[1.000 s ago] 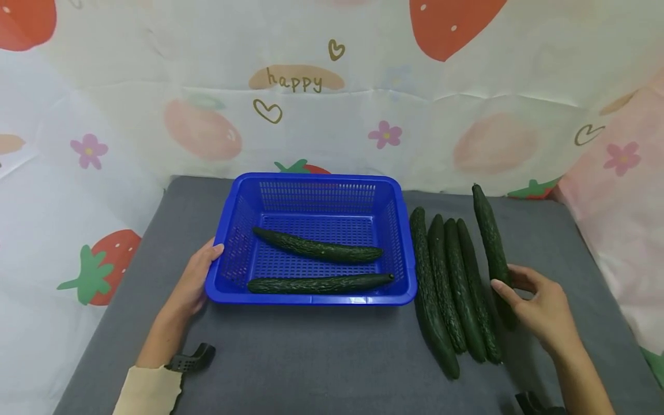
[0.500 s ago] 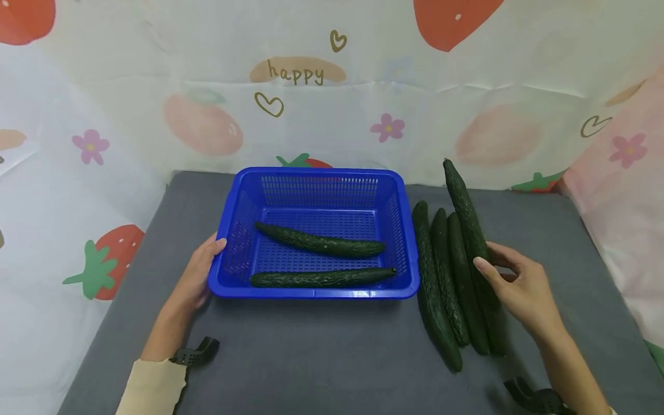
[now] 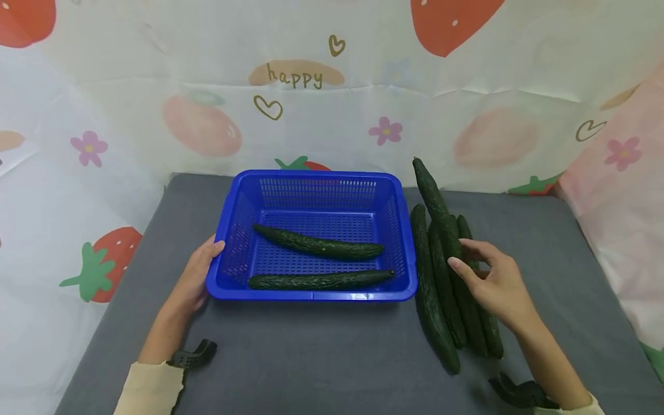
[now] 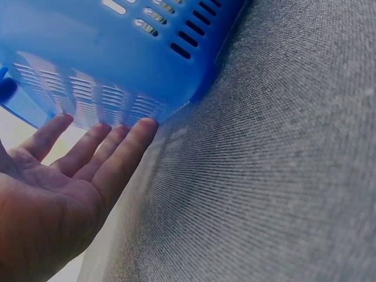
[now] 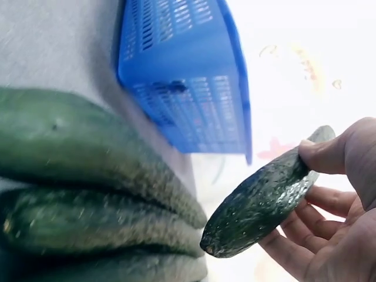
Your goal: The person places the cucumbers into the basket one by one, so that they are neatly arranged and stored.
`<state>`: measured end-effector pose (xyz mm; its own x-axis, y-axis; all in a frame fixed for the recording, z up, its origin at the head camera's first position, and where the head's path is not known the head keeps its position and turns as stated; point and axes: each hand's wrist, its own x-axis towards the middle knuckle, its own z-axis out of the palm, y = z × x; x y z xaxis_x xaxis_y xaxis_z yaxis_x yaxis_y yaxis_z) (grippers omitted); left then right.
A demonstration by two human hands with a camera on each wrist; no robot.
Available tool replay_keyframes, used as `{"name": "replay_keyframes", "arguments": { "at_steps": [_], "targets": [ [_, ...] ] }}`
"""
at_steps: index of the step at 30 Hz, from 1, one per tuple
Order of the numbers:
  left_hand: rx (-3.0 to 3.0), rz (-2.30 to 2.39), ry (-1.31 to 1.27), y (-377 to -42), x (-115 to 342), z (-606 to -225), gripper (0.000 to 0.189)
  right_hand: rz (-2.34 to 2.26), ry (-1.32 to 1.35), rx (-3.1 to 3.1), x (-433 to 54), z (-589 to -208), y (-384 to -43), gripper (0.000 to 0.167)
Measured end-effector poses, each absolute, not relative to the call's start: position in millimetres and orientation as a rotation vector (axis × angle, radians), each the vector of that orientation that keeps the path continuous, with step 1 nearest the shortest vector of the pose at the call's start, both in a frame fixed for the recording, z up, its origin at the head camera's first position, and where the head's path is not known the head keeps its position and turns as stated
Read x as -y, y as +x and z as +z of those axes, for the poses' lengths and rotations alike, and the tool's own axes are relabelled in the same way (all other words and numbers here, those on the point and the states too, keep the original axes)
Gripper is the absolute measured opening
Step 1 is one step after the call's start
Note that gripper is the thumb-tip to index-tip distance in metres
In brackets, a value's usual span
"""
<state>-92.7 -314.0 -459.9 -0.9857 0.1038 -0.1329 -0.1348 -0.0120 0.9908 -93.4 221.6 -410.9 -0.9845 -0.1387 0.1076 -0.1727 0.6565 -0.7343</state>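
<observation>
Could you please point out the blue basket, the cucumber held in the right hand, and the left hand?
Blue basket (image 3: 311, 295): head view, on the middle of its front rim.
Held cucumber (image 5: 259, 201): right wrist view, on the middle of its side.
Left hand (image 4: 71, 192): left wrist view, on the palm.

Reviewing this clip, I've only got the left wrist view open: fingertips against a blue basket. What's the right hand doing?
Observer: The right hand holds a cucumber between thumb and fingers.
Operator: I can't see inside the basket. Anything in there?
Observer: Yes, the head view shows two cucumbers lying in it.
Operator: Are any lying outside it?
Observer: Four loose cucumbers lie side by side on the table, next to the basket on the right hand's side.
</observation>
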Motion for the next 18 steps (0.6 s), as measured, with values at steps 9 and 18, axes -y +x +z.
{"name": "replay_keyframes", "arguments": {
  "at_steps": [9,18],
  "targets": [
    [-2.038,2.177,-0.046,-89,315,-460,0.061,1.225,0.442,2.781,-199,-397,-102,0.044],
    [-2.078,2.112,-0.033,-92,311,-458,0.068,1.109,0.552,2.758,-189,-385,-108,0.040]
  ]
}}
